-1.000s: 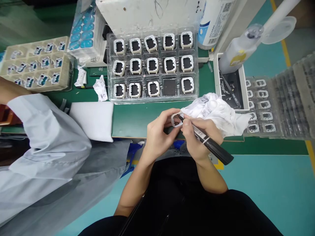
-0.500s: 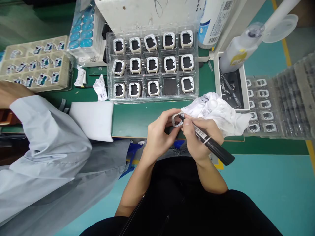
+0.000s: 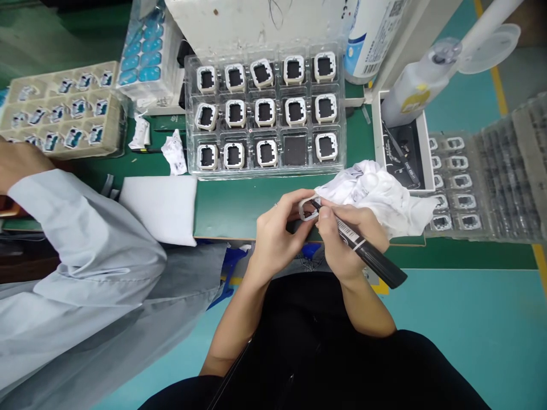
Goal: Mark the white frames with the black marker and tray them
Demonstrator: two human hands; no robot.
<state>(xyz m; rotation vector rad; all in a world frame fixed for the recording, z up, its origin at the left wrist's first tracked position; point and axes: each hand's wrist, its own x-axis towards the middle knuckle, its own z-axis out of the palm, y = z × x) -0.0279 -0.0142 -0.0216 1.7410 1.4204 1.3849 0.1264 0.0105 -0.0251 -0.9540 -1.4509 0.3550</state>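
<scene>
Between its thumb and fingers, my left hand (image 3: 277,236) pinches a small white watch-case frame (image 3: 304,210) just off the table's front edge. My right hand (image 3: 348,239) grips a black marker pen (image 3: 371,256), its dark tip at the frame's inner edge. Beyond my hands, a clear plastic tray (image 3: 265,173) holds several similar white frames in rows, each over a dark square; one pocket in the front row has no frame. A crumpled white cloth (image 3: 371,191) lies right behind my right hand.
A white box (image 3: 427,154) with a squeeze bottle (image 3: 412,94) stands to the right, beside stacked trays (image 3: 508,176). To the left are a white foam sheet (image 3: 158,208), a beige parts tray (image 3: 106,145) and a co-worker's grey sleeve (image 3: 85,228).
My hands, the frame and the marker stay nearly in the same place. On the left, the co-worker's arm has shifted slightly.
</scene>
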